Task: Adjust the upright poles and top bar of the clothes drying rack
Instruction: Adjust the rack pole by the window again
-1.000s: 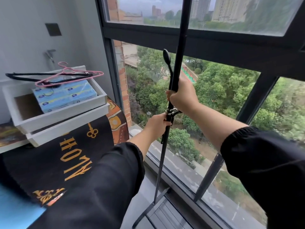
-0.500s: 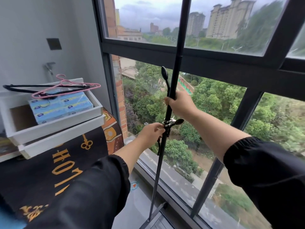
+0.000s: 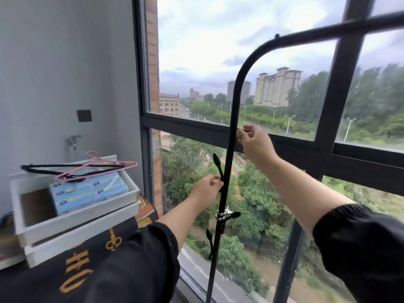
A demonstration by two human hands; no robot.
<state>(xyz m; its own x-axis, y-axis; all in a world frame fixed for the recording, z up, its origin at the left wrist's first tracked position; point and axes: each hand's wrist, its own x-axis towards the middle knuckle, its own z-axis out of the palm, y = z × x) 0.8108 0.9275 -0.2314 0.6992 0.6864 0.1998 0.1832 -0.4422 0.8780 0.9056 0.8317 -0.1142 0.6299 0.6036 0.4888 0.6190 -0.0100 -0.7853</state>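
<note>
You've got the thin black metal upright pole (image 3: 227,162) of the drying rack standing right in front of the window, and it curves over at the top into the black top bar (image 3: 328,27), which runs off to the right across the glass. Your left hand (image 3: 206,189) is curled around the pole about midway up, just below the black teardrop-shaped hook (image 3: 217,160) that sticks out from it, so that one's gripping the pole. Your right hand (image 3: 254,142) is higher up, on the right side of the pole, fingers pinched together on something small there; can't tell what it is, or whether it's actually clamping the pole or just touching it. Below your left hand sits the silver clamp collar with its black lever (image 3: 226,215), and the lever looks like it's sticking out sideways, so my guess is the height lock isn't snugged down yet. I'd say you're somewhere in the middle: this pole looks extended and the top bar is up, but the locking and the far pole (out of view) are probably still to do. Off to the left, the white wooden trays (image 3: 72,217) with the pink wire hanger (image 3: 96,167) aren't involved.
</note>
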